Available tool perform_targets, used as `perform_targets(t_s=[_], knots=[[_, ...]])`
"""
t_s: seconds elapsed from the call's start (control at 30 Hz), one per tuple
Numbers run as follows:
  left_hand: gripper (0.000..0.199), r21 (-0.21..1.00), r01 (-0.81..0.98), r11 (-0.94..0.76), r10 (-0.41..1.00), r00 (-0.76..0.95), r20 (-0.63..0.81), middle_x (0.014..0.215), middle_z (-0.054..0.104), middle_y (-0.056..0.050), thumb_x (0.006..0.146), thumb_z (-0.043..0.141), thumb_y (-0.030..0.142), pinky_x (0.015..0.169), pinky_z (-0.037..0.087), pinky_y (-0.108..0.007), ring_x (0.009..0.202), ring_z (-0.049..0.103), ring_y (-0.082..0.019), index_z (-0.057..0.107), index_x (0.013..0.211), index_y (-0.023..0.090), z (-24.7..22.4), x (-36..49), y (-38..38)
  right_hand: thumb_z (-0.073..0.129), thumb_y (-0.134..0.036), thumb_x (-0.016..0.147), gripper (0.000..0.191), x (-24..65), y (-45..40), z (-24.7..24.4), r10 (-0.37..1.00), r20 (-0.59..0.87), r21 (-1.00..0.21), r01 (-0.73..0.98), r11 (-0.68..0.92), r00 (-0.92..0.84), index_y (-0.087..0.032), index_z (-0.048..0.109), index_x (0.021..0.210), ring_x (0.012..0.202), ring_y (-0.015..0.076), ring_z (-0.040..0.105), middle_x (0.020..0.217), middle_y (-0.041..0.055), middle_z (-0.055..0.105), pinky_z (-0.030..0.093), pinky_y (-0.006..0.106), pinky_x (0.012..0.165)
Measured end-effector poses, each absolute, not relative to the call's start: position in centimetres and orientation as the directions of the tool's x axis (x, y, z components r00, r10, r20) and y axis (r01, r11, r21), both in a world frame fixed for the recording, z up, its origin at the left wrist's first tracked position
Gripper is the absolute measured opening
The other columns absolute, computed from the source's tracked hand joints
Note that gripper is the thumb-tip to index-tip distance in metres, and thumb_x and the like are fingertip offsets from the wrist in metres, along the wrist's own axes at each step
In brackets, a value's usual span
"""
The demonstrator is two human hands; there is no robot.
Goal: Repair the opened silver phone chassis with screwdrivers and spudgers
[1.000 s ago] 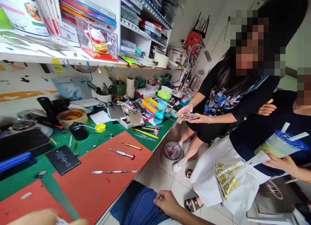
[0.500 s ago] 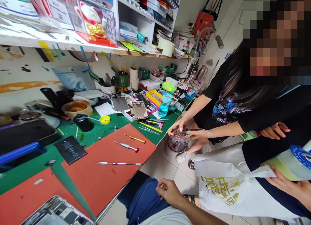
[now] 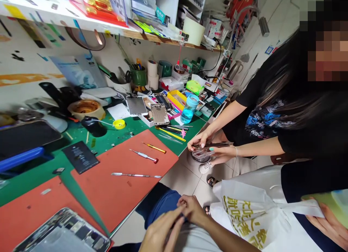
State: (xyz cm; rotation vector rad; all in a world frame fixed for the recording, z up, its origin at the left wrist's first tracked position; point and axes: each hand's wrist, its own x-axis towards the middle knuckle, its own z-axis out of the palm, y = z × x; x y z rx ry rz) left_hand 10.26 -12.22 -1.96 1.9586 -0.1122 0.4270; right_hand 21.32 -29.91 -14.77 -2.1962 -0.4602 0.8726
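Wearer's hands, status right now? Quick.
Left hand: fingers partly extended; whether open or pinching something cannot be told.
Right hand: fingers curled; whether closed on anything cannot be told.

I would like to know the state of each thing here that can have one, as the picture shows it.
Phone: open, insides showing.
Black battery: flat, outside the phone.
Yellow screwdriver: lying on the red mat.
Blue bottle: upright, partly filled.
Green cup: upright, holding tools.
White bag: held by another person's hand.
Right hand: fingers curled.
Left hand: fingers extended, beside it.
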Motion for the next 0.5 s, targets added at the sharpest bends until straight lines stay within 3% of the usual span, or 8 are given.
perform_targets(t_s=[0.03, 0.17, 0.23, 0.37, 0.5], knots=[[0.024, 0.875, -0.264, -0.407, 0.157, 0.923, 0.351, 0.106, 0.084, -0.002, 0.107, 0.062, 0.025, 0.089, 0.063, -0.017, 0.092, 0.082, -0.016, 0.077, 0.125, 0.031, -1.1, 11.6, -12.1, 0.07, -0.043, 0.106, 0.028, 21.1, -29.9, -14.6, 0.563, -0.437, -0.739, 0.078, -0.67, 0.702, -0.015, 0.072, 0.106, 0.085, 0.0172, 0.073, 0.099, 0.0022, 0.074, 0.064, 0.035, 0.08], [0.024, 0.864, -0.2, -0.461, 0.352, 0.853, 0.385, 0.117, 0.079, -0.009, 0.108, 0.061, 0.029, 0.094, 0.063, -0.028, 0.104, 0.078, -0.022, 0.076, 0.126, 0.023, 1.7, 17.0, -11.7, 0.068, -0.046, 0.106, 0.032, 21.3, -30.0, -14.0, 0.593, -0.395, -0.746, 0.132, -0.653, 0.702, -0.015, 0.071, 0.101, 0.078, 0.0159, 0.07, 0.089, -0.0005, 0.071, 0.062, 0.033, 0.076], [0.024, 0.861, -0.172, -0.479, 0.424, 0.813, 0.399, 0.11, 0.076, -0.009, 0.109, 0.061, 0.032, 0.085, 0.062, -0.028, 0.095, 0.076, -0.021, 0.075, 0.127, 0.022, 2.3, 19.4, -11.5, 0.068, -0.046, 0.107, 0.031, 21.7, -30.0, -13.9, 0.595, -0.388, -0.741, 0.146, -0.656, 0.704, -0.015, 0.071, 0.1, 0.072, 0.0138, 0.068, 0.086, -0.0012, 0.07, 0.061, 0.031, 0.072], [0.026, 0.838, -0.212, -0.503, 0.413, 0.793, 0.448, 0.11, 0.07, -0.007, 0.108, 0.063, 0.032, 0.083, 0.06, -0.028, 0.093, 0.072, -0.018, 0.073, 0.13, 0.023, 2.6, 23.0, -11.2, 0.07, -0.044, 0.106, 0.029, 22.1, -29.9, -13.7, 0.609, -0.364, -0.745, 0.172, -0.644, 0.705, -0.015, 0.071, 0.1, 0.074, 0.0138, 0.069, 0.088, -0.0006, 0.071, 0.062, 0.03, 0.072], [0.028, 0.808, -0.271, -0.524, 0.344, 0.8, 0.491, 0.123, 0.068, -0.01, 0.109, 0.062, 0.029, 0.092, 0.06, -0.031, 0.104, 0.071, -0.02, 0.07, 0.135, 0.022, 2.5, 25.5, -11.0, 0.071, -0.037, 0.105, 0.022, 22.2, -30.0, -12.0, 0.626, -0.287, -0.791, 0.19, -0.582, 0.725, -0.018, 0.074, 0.095, 0.074, 0.0146, 0.072, 0.082, 0.0003, 0.073, 0.061, 0.029, 0.073]])
